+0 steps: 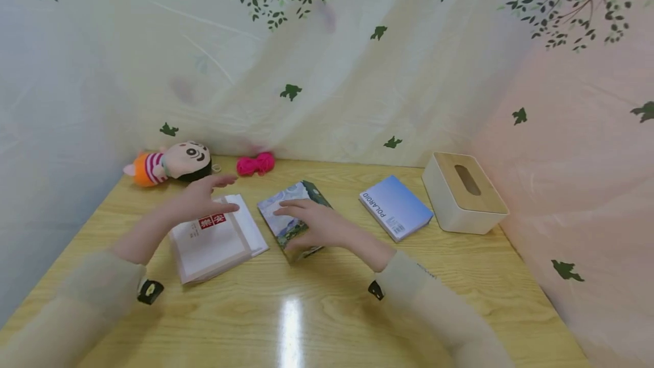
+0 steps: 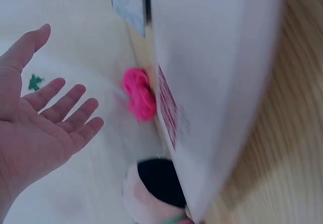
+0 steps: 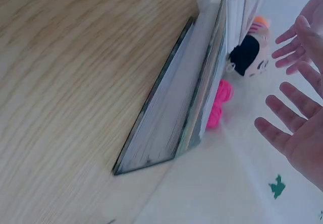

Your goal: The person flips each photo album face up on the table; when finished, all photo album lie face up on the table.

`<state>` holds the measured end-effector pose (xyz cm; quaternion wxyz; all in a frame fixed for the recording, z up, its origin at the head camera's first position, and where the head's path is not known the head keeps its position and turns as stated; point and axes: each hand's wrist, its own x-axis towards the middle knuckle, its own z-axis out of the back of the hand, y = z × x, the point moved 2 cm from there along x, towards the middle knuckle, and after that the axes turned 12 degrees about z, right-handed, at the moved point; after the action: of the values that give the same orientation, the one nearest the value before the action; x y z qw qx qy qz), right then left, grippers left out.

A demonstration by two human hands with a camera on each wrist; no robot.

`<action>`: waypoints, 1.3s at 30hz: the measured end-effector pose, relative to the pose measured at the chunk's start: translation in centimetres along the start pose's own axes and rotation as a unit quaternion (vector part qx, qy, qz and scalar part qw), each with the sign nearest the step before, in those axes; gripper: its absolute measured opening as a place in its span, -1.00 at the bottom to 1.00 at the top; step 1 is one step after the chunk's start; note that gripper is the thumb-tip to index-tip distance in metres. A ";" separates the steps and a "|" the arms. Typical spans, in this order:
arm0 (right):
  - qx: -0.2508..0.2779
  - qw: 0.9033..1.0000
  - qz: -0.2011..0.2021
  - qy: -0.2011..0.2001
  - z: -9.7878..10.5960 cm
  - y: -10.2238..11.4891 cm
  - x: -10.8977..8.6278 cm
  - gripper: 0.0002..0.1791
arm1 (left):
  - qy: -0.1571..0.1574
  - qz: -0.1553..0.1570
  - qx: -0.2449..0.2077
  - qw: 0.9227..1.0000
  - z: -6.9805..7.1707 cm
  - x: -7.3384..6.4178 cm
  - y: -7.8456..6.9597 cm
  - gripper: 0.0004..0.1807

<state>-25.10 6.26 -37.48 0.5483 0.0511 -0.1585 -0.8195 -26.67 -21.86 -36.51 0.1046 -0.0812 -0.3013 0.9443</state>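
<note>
Right hand (image 1: 323,225) spread, seemingly just above book (image 1: 290,196)

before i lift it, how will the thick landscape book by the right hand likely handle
The landscape book is probably weighty for its size, since its page block looks thick. Its flat-looking cover suggests it may be fairly stiff. Lying flat on the table, it seems unlikely to roll or tip.

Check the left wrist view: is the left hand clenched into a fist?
No, the left hand has its thumb spread well apart from its extended fingers.
</note>
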 end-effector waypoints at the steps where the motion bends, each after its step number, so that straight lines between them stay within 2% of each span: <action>1: 0.004 1.000 -0.005 -0.005 0.2 -0.2 -0.4 -0.22 | -0.001 -0.002 0.001 1.000 -0.3 0.3 -0.4 -0.15; 8: 0.045 0.997 -0.053 -0.042 0.9 -1.8 -3.8 -0.22 | 0.009 -0.021 -0.004 1.000 -2.6 2.6 -3.1 -0.15; 12: 0.057 0.995 -0.060 -0.063 0.3 -3.4 -5.6 -0.19 | 0.021 -0.015 -0.011 1.000 -3.8 3.6 -4.4 -0.15; 17: 0.064 0.991 -0.085 -0.079 -0.3 -5.3 -7.5 -0.15 | 0.037 -0.032 -0.025 0.999 -5.5 5.2 -5.5 -0.12; 21: 0.068 0.989 -0.105 -0.073 -0.6 -6.3 -8.5 -0.14 | 0.036 -0.054 -0.003 0.998 -6.9 6.7 -5.8 -0.10; 27: 0.063 0.990 -0.112 -0.056 -1.1 -7.7 -9.0 -0.12 | 0.055 -0.080 0.010 0.995 -7.7 8.1 -5.9 -0.10; 33: 0.067 0.988 -0.139 -0.032 -1.7 -8.9 -9.4 -0.13 | 0.076 -0.078 0.030 0.994 -8.2 9.2 -5.3 -0.06; 39: 0.059 0.987 -0.149 -0.012 -2.0 -9.4 -9.5 -0.16 | 0.095 -0.080 0.036 0.992 -8.6 10.0 -5.3 -0.08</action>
<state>-29.15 17.83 -43.18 0.4144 0.0961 -0.2035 -0.8818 -33.64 -10.40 -41.19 0.2108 -0.1425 -0.2615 0.9311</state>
